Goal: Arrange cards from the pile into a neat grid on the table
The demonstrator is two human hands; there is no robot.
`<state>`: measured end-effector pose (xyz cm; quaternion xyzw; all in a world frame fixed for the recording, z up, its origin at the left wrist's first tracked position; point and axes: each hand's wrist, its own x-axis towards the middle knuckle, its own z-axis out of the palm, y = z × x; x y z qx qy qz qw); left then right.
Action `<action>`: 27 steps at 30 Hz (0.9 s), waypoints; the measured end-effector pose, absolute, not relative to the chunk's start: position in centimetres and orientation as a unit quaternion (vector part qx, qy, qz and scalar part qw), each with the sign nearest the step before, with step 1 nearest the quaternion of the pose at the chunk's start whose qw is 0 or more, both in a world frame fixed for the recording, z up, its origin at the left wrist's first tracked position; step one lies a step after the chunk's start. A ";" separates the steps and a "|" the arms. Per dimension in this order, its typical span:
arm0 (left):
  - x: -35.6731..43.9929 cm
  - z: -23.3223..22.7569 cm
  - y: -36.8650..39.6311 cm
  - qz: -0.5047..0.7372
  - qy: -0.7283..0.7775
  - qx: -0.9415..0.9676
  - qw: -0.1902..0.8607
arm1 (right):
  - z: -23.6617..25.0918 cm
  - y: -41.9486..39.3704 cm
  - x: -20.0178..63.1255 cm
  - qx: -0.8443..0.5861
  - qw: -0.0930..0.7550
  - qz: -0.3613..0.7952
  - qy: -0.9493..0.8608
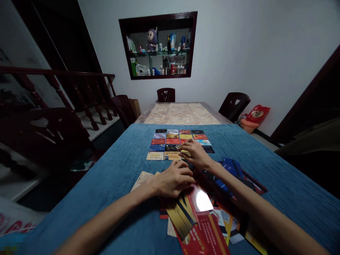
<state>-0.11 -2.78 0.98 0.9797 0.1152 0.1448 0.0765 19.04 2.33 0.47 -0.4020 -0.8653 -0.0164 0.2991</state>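
Glossy plastic cards [202,212] (one glaring), ribbed blue cloth [111,170]

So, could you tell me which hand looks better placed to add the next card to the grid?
Probably the right hand: it already rests at the card grid, while the left hand lies on the loose pile.

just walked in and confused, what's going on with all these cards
A person sits at a table with a blue cloth. Their right hand rests on a yellow card at the near edge of a neat grid of cards. Their left hand lies palm down on a loose pile of cards close by.
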 end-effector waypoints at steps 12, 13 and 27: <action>0.6 0.5 -3.7 0.095 0.095 0.991 0.012 | -0.9 -3.3 22.7 -0.377 0.272 0.050 -0.884; 0.7 0.5 -3.8 0.095 0.093 0.991 0.011 | -1.1 -3.8 22.8 -0.372 0.262 0.062 -0.888; 0.7 0.1 -4.3 0.111 0.142 0.983 -0.020 | -1.3 -6.7 24.1 -0.346 0.225 0.119 -0.903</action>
